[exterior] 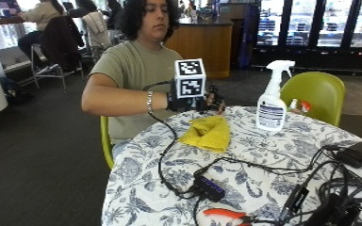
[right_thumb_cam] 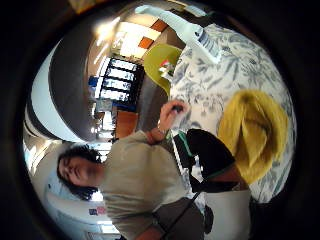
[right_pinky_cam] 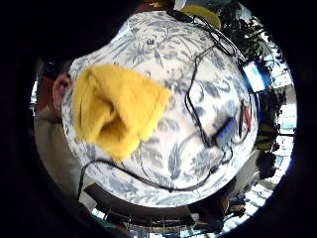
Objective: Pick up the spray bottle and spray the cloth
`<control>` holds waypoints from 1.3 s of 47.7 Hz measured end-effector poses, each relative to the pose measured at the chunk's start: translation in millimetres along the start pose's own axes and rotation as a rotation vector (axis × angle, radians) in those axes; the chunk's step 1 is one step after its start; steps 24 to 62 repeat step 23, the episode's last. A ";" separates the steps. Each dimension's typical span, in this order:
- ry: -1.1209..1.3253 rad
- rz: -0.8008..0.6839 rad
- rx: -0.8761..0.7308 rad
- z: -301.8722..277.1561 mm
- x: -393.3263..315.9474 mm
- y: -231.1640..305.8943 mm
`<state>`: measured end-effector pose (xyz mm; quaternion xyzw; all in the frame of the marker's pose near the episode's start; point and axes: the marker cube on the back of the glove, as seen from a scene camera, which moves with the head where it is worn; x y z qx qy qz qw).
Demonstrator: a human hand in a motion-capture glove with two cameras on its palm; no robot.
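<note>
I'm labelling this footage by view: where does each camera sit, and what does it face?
Little finger side palm view: on the gloved palm, facing down at the yellow cloth on the table; no hand shows.
Thumb side palm view: same palm, facing the person, cloth and spray bottle; bare hand shows.
Outside view: across the table, facing the person; gloved hand shows.
All share the cloth.

A white spray bottle stands upright on the table, near a crumpled yellow cloth.
</note>
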<state>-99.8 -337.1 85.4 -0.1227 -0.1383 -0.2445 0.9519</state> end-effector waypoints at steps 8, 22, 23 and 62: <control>0.224 0.026 0.013 -2.0 -1.5 61.9; 0.449 0.024 0.079 0.3 -33.2 105.7; 0.460 0.028 0.080 0.9 -33.4 106.0; 0.460 0.028 0.080 0.9 -33.4 106.0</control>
